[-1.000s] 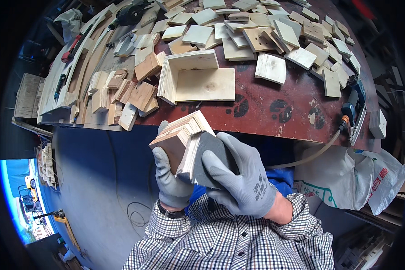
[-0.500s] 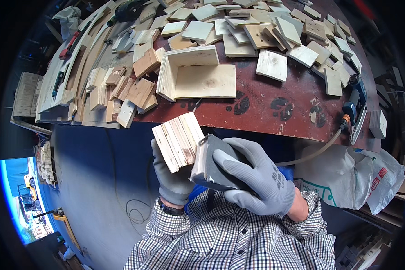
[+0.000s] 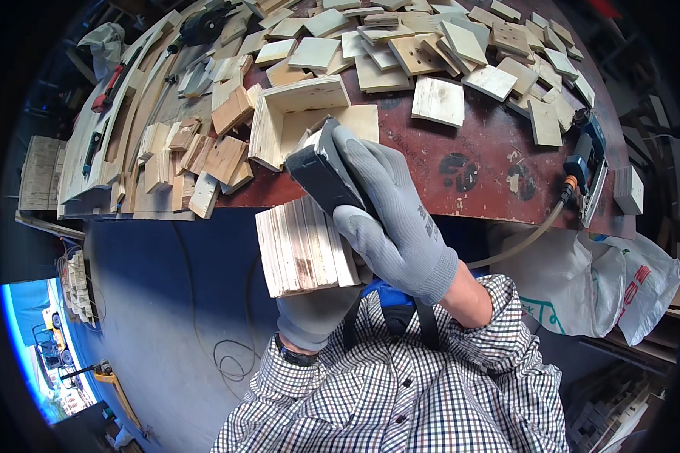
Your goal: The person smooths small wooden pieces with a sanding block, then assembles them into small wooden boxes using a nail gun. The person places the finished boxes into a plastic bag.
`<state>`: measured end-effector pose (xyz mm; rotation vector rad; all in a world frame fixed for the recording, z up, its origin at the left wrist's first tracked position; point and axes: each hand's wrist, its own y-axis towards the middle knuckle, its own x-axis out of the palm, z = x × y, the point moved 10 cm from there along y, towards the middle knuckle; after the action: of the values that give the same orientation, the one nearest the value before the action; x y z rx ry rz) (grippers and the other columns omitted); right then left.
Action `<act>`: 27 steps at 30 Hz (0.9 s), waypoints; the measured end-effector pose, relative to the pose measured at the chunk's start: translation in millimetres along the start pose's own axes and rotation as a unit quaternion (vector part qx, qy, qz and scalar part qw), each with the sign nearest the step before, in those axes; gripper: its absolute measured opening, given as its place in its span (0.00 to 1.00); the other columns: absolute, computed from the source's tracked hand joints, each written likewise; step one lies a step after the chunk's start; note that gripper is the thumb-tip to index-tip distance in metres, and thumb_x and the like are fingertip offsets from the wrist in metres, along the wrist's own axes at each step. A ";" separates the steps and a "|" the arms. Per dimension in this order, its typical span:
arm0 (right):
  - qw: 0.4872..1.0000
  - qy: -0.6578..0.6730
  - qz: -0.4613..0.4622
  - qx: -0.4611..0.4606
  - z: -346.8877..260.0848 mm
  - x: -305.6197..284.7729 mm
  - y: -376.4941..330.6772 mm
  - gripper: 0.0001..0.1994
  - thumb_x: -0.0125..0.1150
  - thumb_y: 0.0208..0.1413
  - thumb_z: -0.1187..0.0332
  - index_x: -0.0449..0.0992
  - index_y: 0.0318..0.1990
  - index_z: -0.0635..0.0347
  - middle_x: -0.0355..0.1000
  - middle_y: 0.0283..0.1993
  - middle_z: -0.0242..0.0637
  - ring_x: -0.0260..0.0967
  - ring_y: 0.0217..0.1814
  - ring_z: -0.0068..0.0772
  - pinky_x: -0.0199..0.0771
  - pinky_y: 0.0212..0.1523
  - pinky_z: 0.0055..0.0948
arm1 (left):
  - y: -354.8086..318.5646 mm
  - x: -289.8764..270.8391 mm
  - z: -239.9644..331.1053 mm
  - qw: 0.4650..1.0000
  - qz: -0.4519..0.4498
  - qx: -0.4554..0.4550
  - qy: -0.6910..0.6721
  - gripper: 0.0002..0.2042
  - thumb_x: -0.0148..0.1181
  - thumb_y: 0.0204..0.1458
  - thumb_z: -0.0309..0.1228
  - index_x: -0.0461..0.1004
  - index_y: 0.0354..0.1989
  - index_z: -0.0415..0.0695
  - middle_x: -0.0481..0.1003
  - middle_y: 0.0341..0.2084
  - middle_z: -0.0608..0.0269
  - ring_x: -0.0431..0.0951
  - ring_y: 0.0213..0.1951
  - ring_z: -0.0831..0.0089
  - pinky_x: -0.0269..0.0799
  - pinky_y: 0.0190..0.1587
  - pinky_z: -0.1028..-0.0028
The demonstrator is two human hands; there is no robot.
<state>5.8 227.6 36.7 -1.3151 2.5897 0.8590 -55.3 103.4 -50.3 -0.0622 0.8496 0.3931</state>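
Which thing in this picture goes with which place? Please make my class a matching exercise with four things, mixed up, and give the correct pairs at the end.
Things:
1. dark block
2. wood stack
3. open box
4. blue tool

Places:
A. at the right side of the table, joined to a hose
B. held in the gloved left hand
C. gripped in the gloved right hand
D. on the table, partly hidden by the right hand

Pairs: 1-C, 2-B, 3-D, 4-A

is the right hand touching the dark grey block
Touching: the head view plainly shows the right hand gripping the dark grey block, gloved fingers and thumb lying against it.
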 end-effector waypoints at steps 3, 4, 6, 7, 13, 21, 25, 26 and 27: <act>0.997 0.011 -0.014 -0.075 -22.3 9.4 -29.9 0.37 0.59 0.66 0.61 0.56 0.77 0.72 0.58 0.74 0.65 0.57 0.74 0.66 0.57 0.76 0.54 | 0.9 0.1 -26.6 0.990 -0.008 -0.021 0.138 0.31 0.56 0.69 0.48 0.58 0.78 0.55 0.66 0.73 0.66 0.67 0.73 0.64 0.60 0.75 0.61; 0.998 0.011 -0.019 -0.064 -24.6 12.3 -38.0 0.37 0.59 0.67 0.61 0.55 0.78 0.72 0.57 0.74 0.65 0.57 0.75 0.65 0.57 0.76 0.54 | 4.6 -8.2 -28.1 0.995 -0.002 -0.047 0.088 0.30 0.54 0.70 0.47 0.60 0.78 0.55 0.66 0.73 0.66 0.67 0.72 0.64 0.60 0.75 0.61; 0.996 0.058 0.002 -0.069 -11.9 10.1 -39.6 0.37 0.57 0.68 0.63 0.53 0.78 0.74 0.57 0.76 0.63 0.56 0.77 0.65 0.55 0.77 0.55 | 2.9 0.9 -20.2 0.880 0.010 0.060 0.471 0.29 0.54 0.70 0.46 0.61 0.76 0.52 0.69 0.70 0.63 0.70 0.70 0.62 0.64 0.73 0.59; 0.998 0.055 0.012 -0.023 -1.5 6.6 -31.5 0.36 0.56 0.69 0.64 0.52 0.78 0.75 0.59 0.75 0.60 0.58 0.75 0.63 0.56 0.77 0.50 | 1.0 2.6 -15.9 0.877 0.015 0.072 0.476 0.28 0.53 0.70 0.45 0.61 0.76 0.50 0.70 0.69 0.62 0.71 0.69 0.61 0.67 0.71 0.58; 0.986 0.127 0.046 0.095 43.2 -11.0 -0.9 0.34 0.59 0.72 0.62 0.57 0.78 0.68 0.63 0.71 0.55 0.61 0.75 0.48 0.57 0.77 0.41 | 6.5 19.5 -26.9 0.460 0.076 -0.179 -0.866 0.29 0.43 0.74 0.53 0.60 0.75 0.48 0.66 0.69 0.55 0.70 0.68 0.55 0.69 0.68 0.49; 0.983 -0.159 -0.064 -0.063 -38.5 -23.1 6.0 0.37 0.73 0.53 0.63 0.71 0.72 0.53 0.67 0.66 0.59 0.69 0.63 0.61 0.68 0.64 0.52 | -3.4 -46.9 -39.8 0.911 0.208 -0.141 -0.328 0.25 0.47 0.76 0.44 0.56 0.74 0.44 0.66 0.64 0.54 0.73 0.64 0.66 0.74 0.66 0.69; 0.935 -0.349 -0.029 -0.052 -39.2 -11.9 6.3 0.35 0.71 0.56 0.60 0.69 0.73 0.43 0.67 0.62 0.55 0.70 0.56 0.56 0.70 0.56 0.51 | -3.7 -57.3 -33.5 0.847 0.251 -0.139 -0.448 0.26 0.57 0.72 0.35 0.55 0.73 0.45 0.65 0.64 0.56 0.72 0.65 0.67 0.73 0.66 0.65; 0.942 -0.333 -0.022 -0.039 -33.6 -12.4 16.5 0.34 0.72 0.54 0.62 0.71 0.71 0.46 0.68 0.63 0.55 0.70 0.58 0.58 0.69 0.59 0.51 | -9.5 -58.0 -35.6 0.923 0.222 -0.075 -0.304 0.29 0.58 0.71 0.31 0.54 0.76 0.47 0.62 0.67 0.54 0.71 0.66 0.65 0.72 0.68 0.63; 0.948 -0.316 -0.019 -0.026 -26.1 -11.5 27.6 0.34 0.73 0.53 0.64 0.74 0.70 0.49 0.68 0.64 0.56 0.70 0.60 0.60 0.69 0.62 0.52 | -10.1 -50.8 -34.7 0.897 0.216 -0.090 -0.375 0.27 0.57 0.72 0.33 0.55 0.75 0.48 0.63 0.67 0.55 0.70 0.67 0.65 0.71 0.69 0.63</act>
<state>-4.5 234.6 74.4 -0.8935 2.0433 1.1227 -106.7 70.9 -36.6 0.1075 0.0449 0.8464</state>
